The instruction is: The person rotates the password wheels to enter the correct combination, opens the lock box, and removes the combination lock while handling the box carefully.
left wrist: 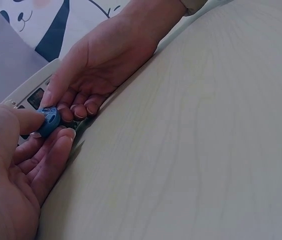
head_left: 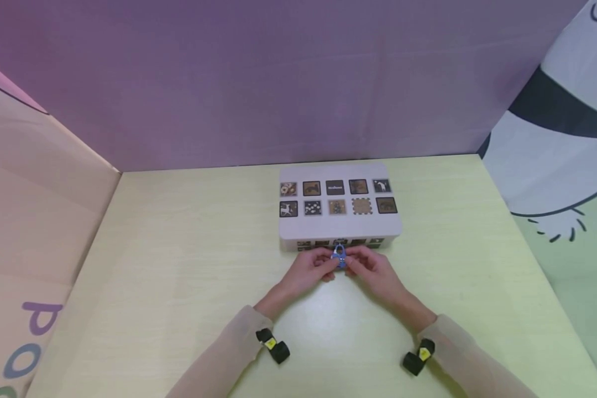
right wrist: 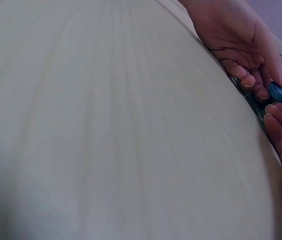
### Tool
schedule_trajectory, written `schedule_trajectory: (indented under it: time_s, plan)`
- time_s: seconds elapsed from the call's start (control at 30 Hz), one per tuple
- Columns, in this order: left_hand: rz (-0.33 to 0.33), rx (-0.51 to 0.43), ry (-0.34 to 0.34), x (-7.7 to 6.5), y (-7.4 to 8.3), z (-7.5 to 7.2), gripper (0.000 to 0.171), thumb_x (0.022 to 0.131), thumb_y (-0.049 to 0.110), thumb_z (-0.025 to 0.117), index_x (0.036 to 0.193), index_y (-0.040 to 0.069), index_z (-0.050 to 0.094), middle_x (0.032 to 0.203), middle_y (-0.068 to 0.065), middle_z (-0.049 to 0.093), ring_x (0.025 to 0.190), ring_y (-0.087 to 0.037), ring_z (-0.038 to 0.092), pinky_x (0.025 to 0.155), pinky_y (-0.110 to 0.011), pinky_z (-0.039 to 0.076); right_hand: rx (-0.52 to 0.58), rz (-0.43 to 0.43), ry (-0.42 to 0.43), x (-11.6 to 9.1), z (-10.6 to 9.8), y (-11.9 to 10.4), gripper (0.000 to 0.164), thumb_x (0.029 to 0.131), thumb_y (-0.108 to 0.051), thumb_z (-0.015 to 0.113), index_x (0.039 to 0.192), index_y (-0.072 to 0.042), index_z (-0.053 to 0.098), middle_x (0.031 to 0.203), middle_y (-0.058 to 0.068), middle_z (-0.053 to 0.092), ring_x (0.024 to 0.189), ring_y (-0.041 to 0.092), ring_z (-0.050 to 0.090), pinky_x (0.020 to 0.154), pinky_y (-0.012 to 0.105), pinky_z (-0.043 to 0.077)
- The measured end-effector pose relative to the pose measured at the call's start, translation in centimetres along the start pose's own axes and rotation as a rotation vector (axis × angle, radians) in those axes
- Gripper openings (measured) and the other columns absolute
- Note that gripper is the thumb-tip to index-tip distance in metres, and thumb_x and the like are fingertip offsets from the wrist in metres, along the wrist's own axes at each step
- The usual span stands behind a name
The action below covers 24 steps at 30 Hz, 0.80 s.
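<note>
Blue padlock (head_left: 340, 259), just below frame centre: left hand (head_left: 310, 271) and right hand (head_left: 376, 273) both pinch it, presumably for steadiness.

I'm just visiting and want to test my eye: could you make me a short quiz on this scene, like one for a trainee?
1. What colour is the padlock that the left hand and right hand both hold?
2. How many square patches are on the top of the box: a) six, b) ten, c) fourteen?
3. True or false: the box stands wide open.

Key:
1. Blue.
2. b) ten, in two rows of five.
3. False; it is closed.
</note>
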<state>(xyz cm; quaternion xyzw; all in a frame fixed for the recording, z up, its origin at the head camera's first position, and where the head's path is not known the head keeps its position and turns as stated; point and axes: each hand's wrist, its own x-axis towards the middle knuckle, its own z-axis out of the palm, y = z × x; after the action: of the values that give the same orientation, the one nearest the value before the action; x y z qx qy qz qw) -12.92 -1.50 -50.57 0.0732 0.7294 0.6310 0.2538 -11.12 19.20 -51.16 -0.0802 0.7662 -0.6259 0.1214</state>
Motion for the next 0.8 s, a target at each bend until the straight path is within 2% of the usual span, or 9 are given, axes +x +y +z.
schedule_trajectory:
  time_s: [0.8]
  plan:
    - [0.023, 0.007, -0.016, -0.16, 0.13, 0.02, 0.028, 0.103, 0.011, 0.061, 0.125, -0.006, 0.063, 0.099, -0.012, 0.070, 0.079, -0.013, 0.067, 0.077, -0.027, 0.063, 0.026, -0.007, -0.005, -0.01, 0.00, 0.14, 0.025, 0.104, -0.007, 0.058, 0.124, 0.008, 0.061, 0.107, 0.025, 0.069, 0.087, 0.013, 0.069, 0.082, 0.025, 0.063]
